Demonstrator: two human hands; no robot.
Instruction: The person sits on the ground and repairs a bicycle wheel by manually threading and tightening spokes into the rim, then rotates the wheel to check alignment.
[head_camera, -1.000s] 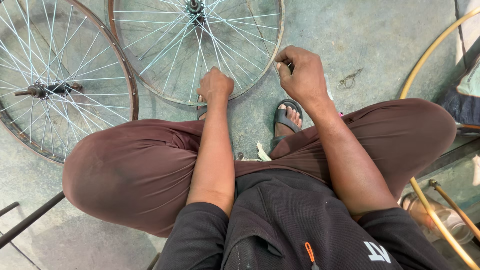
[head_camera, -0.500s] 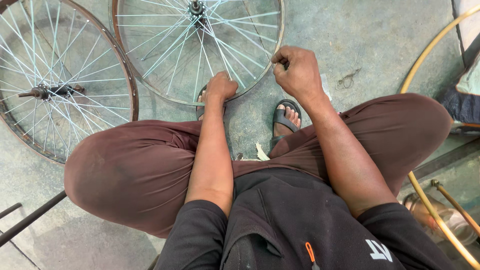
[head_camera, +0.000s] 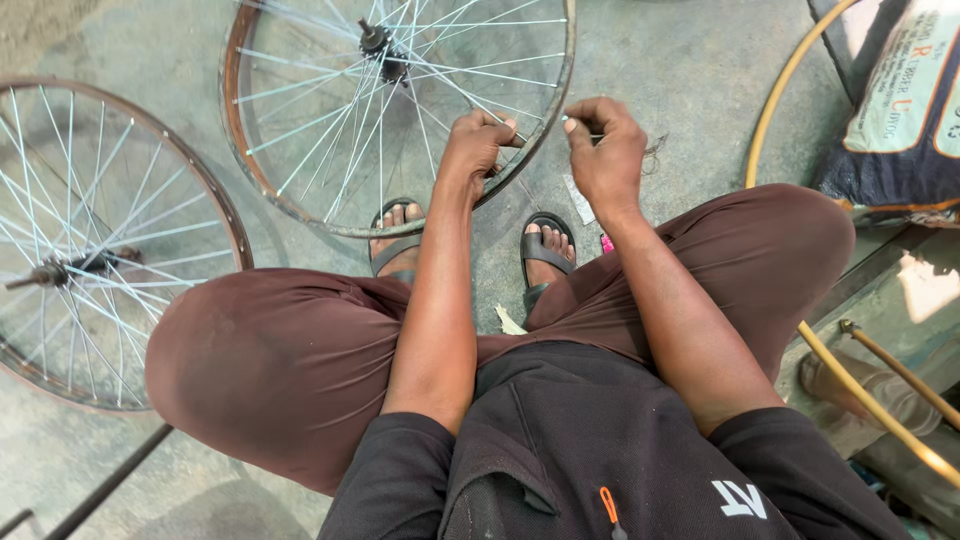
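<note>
Left hand (head_camera: 478, 145) grips the wheel rim (head_camera: 300, 205) — right hand (head_camera: 605, 150) pinches 1 spoke (head_camera: 583, 127).

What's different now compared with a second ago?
The left hand has moved up onto the rim of the near wheel and grips it. The right hand stays raised beside it, fingers pinched on something too small to tell. The second wheel on the left and the sandalled feet have stayed put.
</note>
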